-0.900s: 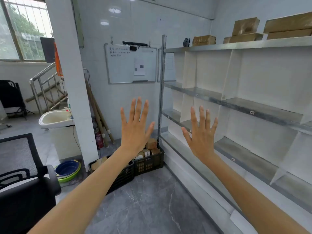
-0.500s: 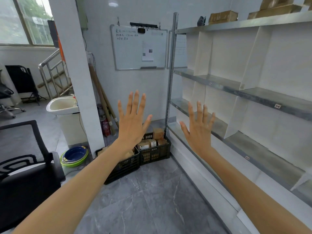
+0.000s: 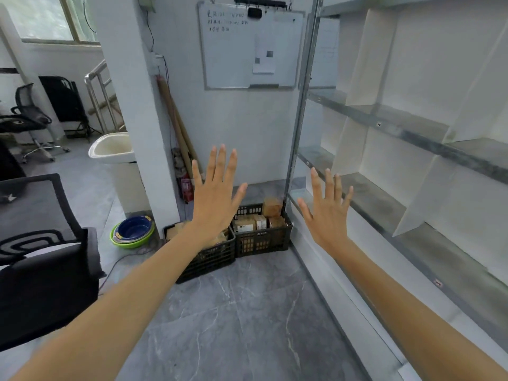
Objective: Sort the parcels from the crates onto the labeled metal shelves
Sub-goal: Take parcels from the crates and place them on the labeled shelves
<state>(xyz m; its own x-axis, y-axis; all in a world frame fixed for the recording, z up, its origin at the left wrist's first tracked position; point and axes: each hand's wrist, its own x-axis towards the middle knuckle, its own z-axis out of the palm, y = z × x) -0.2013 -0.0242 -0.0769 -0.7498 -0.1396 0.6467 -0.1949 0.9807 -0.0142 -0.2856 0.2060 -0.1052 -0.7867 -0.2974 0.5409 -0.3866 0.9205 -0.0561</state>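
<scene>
Here left hand (image 3: 217,200) and right hand (image 3: 328,217) each show a spread grip before the crates (image 3: 262,242)

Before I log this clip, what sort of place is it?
Probably a small stockroom or parcel-sorting room: metal shelves along the right, black crates of cardboard parcels on the floor, and a whiteboard behind them.

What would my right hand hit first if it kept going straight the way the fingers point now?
Probably the metal shelves: the right hand points forward and up at a lower shelf's far end, beside the upright post. Nothing shows in between, though depth is hard to judge.
</scene>
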